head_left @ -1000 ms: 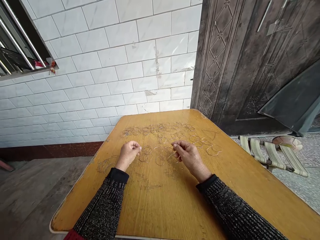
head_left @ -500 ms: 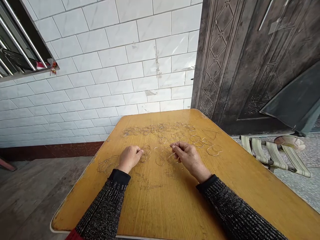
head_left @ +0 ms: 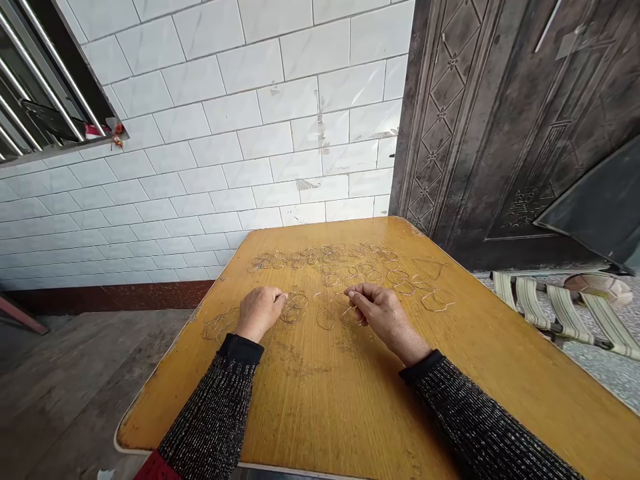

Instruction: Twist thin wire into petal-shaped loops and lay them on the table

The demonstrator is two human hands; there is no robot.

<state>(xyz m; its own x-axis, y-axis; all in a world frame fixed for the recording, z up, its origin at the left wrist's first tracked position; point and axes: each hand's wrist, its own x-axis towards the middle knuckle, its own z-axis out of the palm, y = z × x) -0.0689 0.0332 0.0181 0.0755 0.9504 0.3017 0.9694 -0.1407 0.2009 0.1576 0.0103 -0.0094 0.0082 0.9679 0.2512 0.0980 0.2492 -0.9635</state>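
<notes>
Thin wire loops lie on a yellow-brown wooden table (head_left: 310, 400). My left hand (head_left: 261, 312) is closed in a pinch, thumb against forefinger, just left of a cluster of wire loops (head_left: 295, 309). Across from it, my right hand (head_left: 383, 317) also pinches, its fingertips over a wire loop (head_left: 350, 316) that the fingers partly cover. Whatever is between the fingertips of either hand is too fine to make out. One slim wire loop (head_left: 326, 315) lies between the hands. Left of my left hand rests another bundle of wire loops (head_left: 220, 325).
Toward the far edge stretches a row of wire loops (head_left: 320, 255), with more loops (head_left: 399, 281) nearer on the right. Behind the table rise a white tiled wall (head_left: 270, 140) and a dark metal door (head_left: 500, 147). A striped-strap seat (head_left: 560, 310) stands beyond the right edge.
The whole view has shifted slightly, so the table and wall sit a little further right. Both hands keep almost the same pinched pose and place over the table.
</notes>
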